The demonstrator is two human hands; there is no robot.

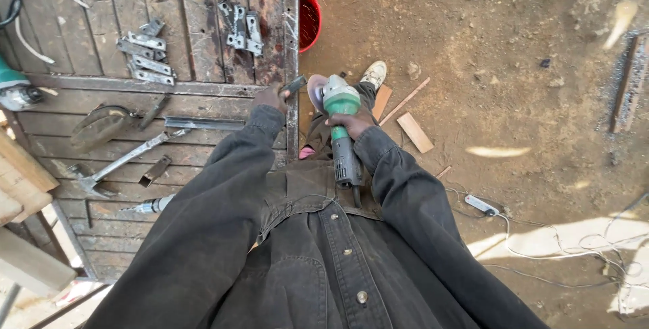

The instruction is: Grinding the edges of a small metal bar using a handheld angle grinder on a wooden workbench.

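Outdoor work spot: bare brown dirt ground (pixel 514 52) on the right side, worn dark wooden plank workbench with a steel edge frame (pixel 203 65) on the left. Person in a dark denim jacket stands at the bench's right edge.

Nearest, right hand (pixel 351 123) is closed around the body of a green and grey angle grinder (pixel 340 123), disc end up, grey handle pointing down toward the jacket, just off the bench's right edge. Left hand (pixel 270 97) is closed on a small flat dark metal piece (pixel 294 85) at that same edge, just beside the grinder disc.

On the bench near the left arm: a long steel chipping hammer (pixel 125 160), a small angled metal offcut (pixel 155 170), a flat steel bar (pixel 203 123). Toward the far edge: a group of grey metal brackets (pixel 145 55) and a second bracket group (pixel 240 30). White cable (pixel 30 18) at the far-left corner, another green power tool (pixel 13 89) at the left edge.

On the dirt: white power strip with thin white cords (pixel 481 204) near right, wood scraps (pixel 414 131) beside a light-coloured shoe (pixel 374 73), red tub (pixel 309 14) farther off, partly hidden by the bench frame.
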